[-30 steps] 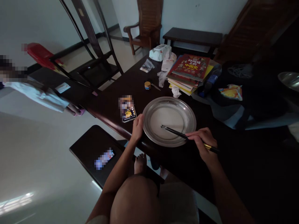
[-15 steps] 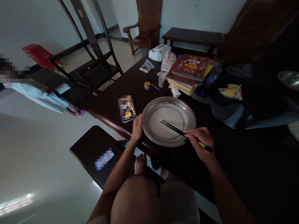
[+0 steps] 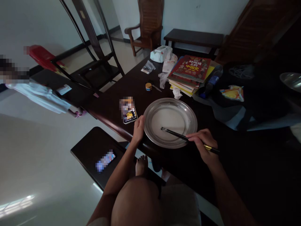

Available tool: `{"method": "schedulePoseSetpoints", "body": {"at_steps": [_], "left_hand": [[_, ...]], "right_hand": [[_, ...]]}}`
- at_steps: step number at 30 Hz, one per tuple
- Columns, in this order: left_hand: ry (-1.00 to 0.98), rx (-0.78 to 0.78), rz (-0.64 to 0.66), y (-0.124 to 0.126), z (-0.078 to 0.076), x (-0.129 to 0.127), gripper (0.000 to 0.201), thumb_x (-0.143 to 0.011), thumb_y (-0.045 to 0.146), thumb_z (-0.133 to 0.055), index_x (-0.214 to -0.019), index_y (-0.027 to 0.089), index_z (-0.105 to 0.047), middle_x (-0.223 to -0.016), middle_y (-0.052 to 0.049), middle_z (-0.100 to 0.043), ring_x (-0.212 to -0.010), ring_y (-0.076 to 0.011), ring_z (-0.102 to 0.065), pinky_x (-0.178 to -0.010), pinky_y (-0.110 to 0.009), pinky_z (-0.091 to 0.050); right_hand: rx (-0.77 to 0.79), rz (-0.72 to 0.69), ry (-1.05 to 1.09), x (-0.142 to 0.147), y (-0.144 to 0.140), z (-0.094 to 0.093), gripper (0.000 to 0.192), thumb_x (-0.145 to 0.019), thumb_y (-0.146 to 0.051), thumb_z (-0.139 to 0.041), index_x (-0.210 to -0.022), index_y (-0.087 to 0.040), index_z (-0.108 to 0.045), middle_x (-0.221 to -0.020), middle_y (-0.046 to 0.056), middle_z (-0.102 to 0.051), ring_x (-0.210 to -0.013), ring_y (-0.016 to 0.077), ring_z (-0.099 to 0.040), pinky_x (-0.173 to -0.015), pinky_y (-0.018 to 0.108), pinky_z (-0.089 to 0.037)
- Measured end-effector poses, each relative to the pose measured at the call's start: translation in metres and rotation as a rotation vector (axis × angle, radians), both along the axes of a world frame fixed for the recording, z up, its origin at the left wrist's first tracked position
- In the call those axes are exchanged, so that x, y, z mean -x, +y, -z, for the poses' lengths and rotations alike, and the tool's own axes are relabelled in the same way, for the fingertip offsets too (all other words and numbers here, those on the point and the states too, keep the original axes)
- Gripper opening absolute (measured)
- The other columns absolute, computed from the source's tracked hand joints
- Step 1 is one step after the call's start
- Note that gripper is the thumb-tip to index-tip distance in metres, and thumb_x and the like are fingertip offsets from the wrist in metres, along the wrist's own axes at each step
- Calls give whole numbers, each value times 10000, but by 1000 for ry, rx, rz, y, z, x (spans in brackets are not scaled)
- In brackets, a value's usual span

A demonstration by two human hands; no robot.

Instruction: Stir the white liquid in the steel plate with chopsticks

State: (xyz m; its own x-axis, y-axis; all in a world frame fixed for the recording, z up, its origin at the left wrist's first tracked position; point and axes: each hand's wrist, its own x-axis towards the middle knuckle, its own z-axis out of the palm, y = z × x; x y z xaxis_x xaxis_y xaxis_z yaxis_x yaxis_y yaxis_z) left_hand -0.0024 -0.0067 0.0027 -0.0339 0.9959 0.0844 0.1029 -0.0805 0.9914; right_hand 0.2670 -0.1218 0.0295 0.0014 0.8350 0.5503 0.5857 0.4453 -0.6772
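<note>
now the right hand (image 3: 204,145) is closed around a pair of dark chopsticks (image 3: 181,136), pinching them near their gold-banded end. the sticks slant up and to the left, and their tips sit over the pale middle of the metal plate (image 3: 188,108); whether they touch its surface i cannot tell. the plate lies flat on the dark table (image 3: 110,106), close to the near edge. the left hand (image 3: 138,128) rests at the plate's left rim, fingers curled loosely against it, gripping nothing that shows.

just left of that hand a phone (image 3: 129,115) lies face up on the table, its screen lit. farther back, a small yellow-lidded jar (image 3: 148,86) stands near the table's middle, with crumpled white tissue (image 3: 177,93) to its right. behind the plate a stack of books (image 3: 191,72) lies with a red cover on top, and a blue bottle (image 3: 210,83) lies just beside the stack on the right. a white tissue box (image 3: 160,52) sits at the far end, and a yellow snack packet (image 3: 231,93) lies well off to the right on dark cloth.

below the table edge, a dark stool (image 3: 89,150) carries a second phone (image 3: 105,160). the person's bare knee (image 3: 136,201) fills the bottom of the view. at far left, another person in a pale sleeve (image 3: 37,94) stands apart from the table.
</note>
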Motion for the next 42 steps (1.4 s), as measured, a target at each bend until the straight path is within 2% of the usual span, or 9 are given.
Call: {"method": "schedulePoseSetpoints", "body": {"at_steps": [4, 9, 14, 19, 24, 28, 33, 38, 42], "left_hand": [[7, 6, -7, 0, -1, 0, 512, -899, 629, -571, -643, 208, -432, -634, 39, -386, -623, -119, -338, -581, -237, -351], [13, 19, -8, 1, 1, 0, 519, -883, 648, -571, -642, 209, -432, -635, 41, -381, -620, -118, -339, -578, -242, -341], [14, 15, -12, 0, 2, 1, 508, -909, 631, -555, -658, 202, -454, -647, 39, -405, -630, -116, -354, -584, -237, -345], [12, 37, -25, 0, 1, 0, 499, -916, 607, -567, -649, 205, -442, -642, 39, -403, -628, -118, -359, -581, -236, -349], [-1, 55, -36, 0, -1, -1, 496, -913, 608, -570, -649, 206, -452, -641, 41, -398, -619, -118, -361, -578, -237, -354], [-3, 40, -27, 0, 0, 0, 499, -920, 597, -576, -642, 205, -443, -640, 42, -398, -617, -115, -365, -584, -234, -365], [4, 27, -12, 0, 0, 1, 501, -933, 598, -561, -648, 202, -449, -635, 40, -403, -617, -116, -358, -579, -234, -353], [5, 44, -16, 0, 0, 0, 508, -918, 620, -570, -651, 205, -450, -643, 39, -401, -623, -120, -364, -583, -241, -351], [3, 40, -15, 0, 0, 0, 522, -899, 654, -565, -658, 208, -439, -643, 41, -391, -621, -118, -349, -581, -244, -338]], "right_hand": [[14, -6, -49, 1, 1, -2, 163, -973, -231, -601, -905, -294, -736, -980, -15, -826, -877, 206, -688, -811, 420, -515], [-4, 26, -15, 0, 0, -3, 264, -1002, -192, -525, -850, -290, -716, -894, -22, -813, -862, 202, -656, -786, 401, -505], [6, -2, -69, 1, 0, -3, 163, -969, -206, -605, -900, -289, -726, -978, -15, -822, -876, 208, -666, -799, 416, -511], [-12, 29, -7, -1, 0, -1, 269, -997, -193, -526, -840, -290, -721, -888, -16, -813, -845, 209, -665, -774, 419, -504], [2, 3, -65, 2, 0, -3, 162, -972, -218, -601, -896, -291, -725, -974, -15, -825, -874, 210, -672, -796, 427, -512], [5, 31, -13, 0, -1, -1, 259, -1005, -201, -526, -843, -288, -709, -909, -13, -814, -869, 208, -658, -801, 424, -504], [7, -19, -71, 2, 0, 0, 149, -973, -213, -605, -908, -290, -715, -981, -14, -822, -883, 209, -671, -809, 427, -510], [-12, 32, -14, 0, -1, -2, 271, -1005, -186, -518, -846, -285, -714, -895, -13, -812, -855, 204, -654, -786, 415, -501], [13, -11, -51, 1, 0, -2, 181, -979, -215, -591, -888, -289, -728, -956, -18, -822, -881, 207, -662, -807, 413, -507]]}}
